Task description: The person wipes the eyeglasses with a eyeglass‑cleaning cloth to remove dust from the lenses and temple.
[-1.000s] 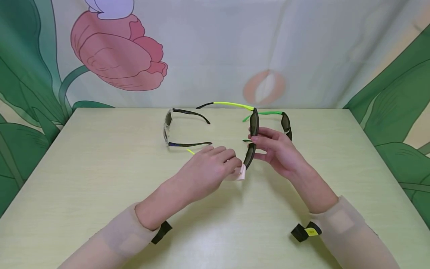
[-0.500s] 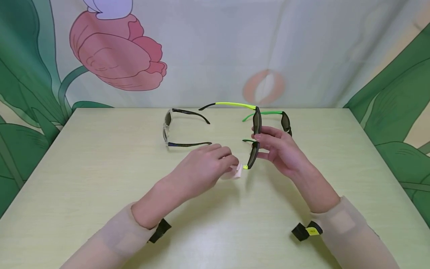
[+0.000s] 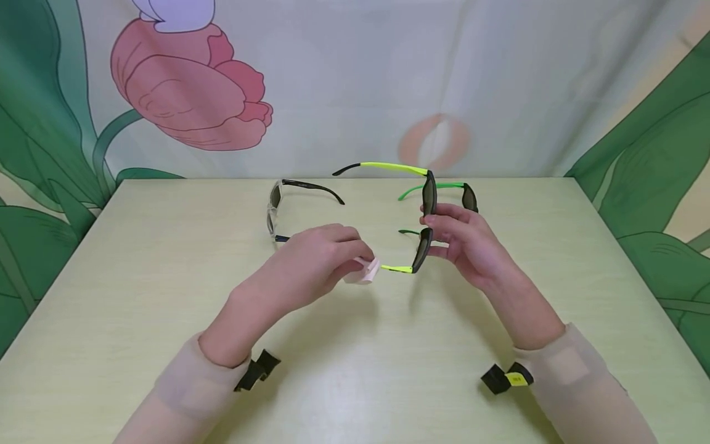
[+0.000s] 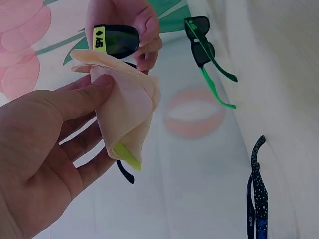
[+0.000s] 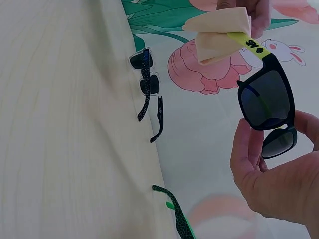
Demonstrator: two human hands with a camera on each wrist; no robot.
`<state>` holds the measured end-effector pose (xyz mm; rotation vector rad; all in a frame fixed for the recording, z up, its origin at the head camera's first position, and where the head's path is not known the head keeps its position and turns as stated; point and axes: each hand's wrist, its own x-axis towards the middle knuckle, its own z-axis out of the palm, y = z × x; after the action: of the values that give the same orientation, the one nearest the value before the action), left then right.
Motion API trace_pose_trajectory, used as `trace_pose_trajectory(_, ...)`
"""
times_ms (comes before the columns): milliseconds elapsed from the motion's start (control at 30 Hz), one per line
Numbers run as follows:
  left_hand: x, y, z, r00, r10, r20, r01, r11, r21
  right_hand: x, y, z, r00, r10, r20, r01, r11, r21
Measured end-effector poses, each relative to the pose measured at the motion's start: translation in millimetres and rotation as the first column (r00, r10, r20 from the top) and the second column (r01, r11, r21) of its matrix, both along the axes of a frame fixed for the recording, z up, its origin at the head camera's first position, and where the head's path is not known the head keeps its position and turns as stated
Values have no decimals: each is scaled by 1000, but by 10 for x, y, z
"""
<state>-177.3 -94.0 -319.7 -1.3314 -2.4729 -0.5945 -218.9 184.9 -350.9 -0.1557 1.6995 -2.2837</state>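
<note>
The left hand (image 3: 302, 268) has slid toward nine o'clock since half a second ago, baring more smooth neon-yellow temple (image 3: 397, 269); its fingers pinch a soft, folded pale cloth (image 4: 128, 97) around that arm. The right hand (image 3: 474, 246) clamps fingers on the glossy black sunglasses (image 3: 429, 192), above the counter (image 3: 166, 308). Clear-framed glasses (image 3: 275, 197) lie at their nine o'clock, green-armed glasses (image 3: 469, 197) at two.

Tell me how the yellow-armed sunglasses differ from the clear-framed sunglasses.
The right hand holds the yellow-armed sunglasses up; the clear-framed sunglasses rest on the table. The yellow-armed sunglasses have a black front and mostly yellow arms; the clear-framed sunglasses, a clear front and dark arms. Both have dark lenses and unfolded arms.
</note>
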Motion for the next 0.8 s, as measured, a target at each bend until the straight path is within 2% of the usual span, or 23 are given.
trace_pose_trajectory(333,-140,-154,-39,992,-88,92,80,993,86,-1,57,31,1000,-11,5,11,1000,17)
trace_pose_trajectory(533,-236,-269,-77,986,-137,97,126,986,113,0,123,18,1000,-12,10,11,999,36)
trace_pose_trajectory(633,-262,-319,-86,987,-133,86,122,986,117,-5,156,4,1000,2,12,-2,999,36)
trace_pose_trajectory(800,-285,-380,-90,995,-74,72,65,992,111,-20,204,-22,999,1,34,-3,999,38)
